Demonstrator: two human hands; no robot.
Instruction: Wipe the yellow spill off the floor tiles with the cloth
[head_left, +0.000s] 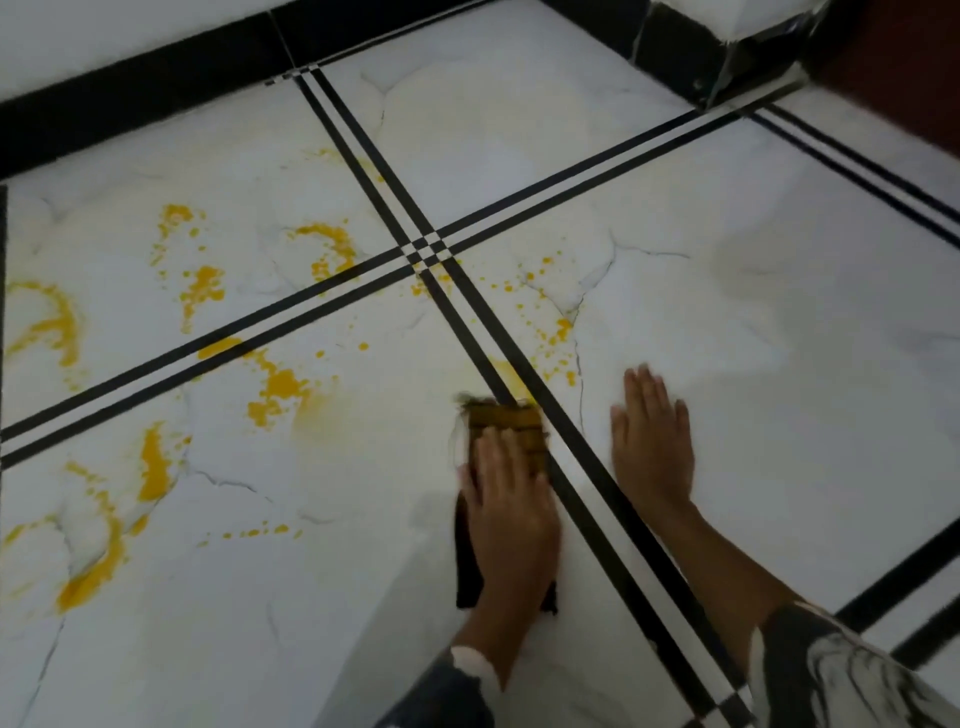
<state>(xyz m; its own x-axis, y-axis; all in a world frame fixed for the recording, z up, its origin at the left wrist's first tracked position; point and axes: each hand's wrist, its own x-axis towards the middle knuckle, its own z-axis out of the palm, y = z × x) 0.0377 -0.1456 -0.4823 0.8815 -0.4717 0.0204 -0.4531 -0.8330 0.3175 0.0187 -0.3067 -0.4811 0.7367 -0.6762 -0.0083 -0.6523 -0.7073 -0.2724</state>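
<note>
A yellow spill (278, 387) lies in streaks and drops over the white marble floor tiles (332, 571), mostly on the left tiles, with scattered drops right of the black double stripe (550, 343). My left hand (511, 512) presses flat on a dark cloth (506, 423), whose front end is stained yellow and lies against the stripe. To the right, my right hand (652, 441) rests flat on a bare tile, fingers straight, holding nothing.
Black double stripes (322, 291) cross between the tiles. A black skirting (130, 98) runs along the wall at the top. A black-and-white corner base (727, 47) stands at the top right, with a reddish-brown surface (893, 67) beside it.
</note>
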